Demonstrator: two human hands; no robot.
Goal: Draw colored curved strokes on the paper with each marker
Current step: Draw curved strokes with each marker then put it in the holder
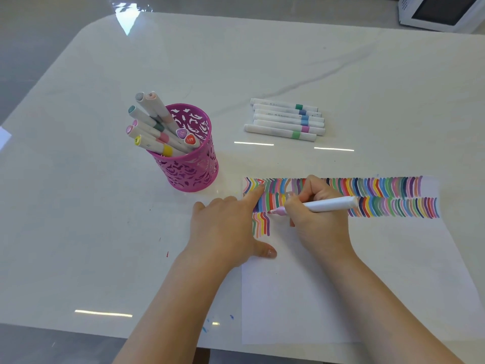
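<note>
A white sheet of paper (pixel 367 279) lies on the table with two full rows of coloured curved strokes along its top and a short third row starting at the left. My right hand (pixel 319 222) grips a white marker (pixel 328 205) with a pink collar, its reddish tip touching the paper just right of the last stroke of the third row. My left hand (pixel 231 227) presses flat on the paper's left edge, fingers straight, forefinger reaching up to the first rows.
A magenta cut-out metal pen cup (pixel 187 158) with several capped markers stands left of the paper. Several white markers (pixel 286 119) lie side by side behind the paper. A white appliance (pixel 441 11) sits at the far right corner. Small ink marks dot the table.
</note>
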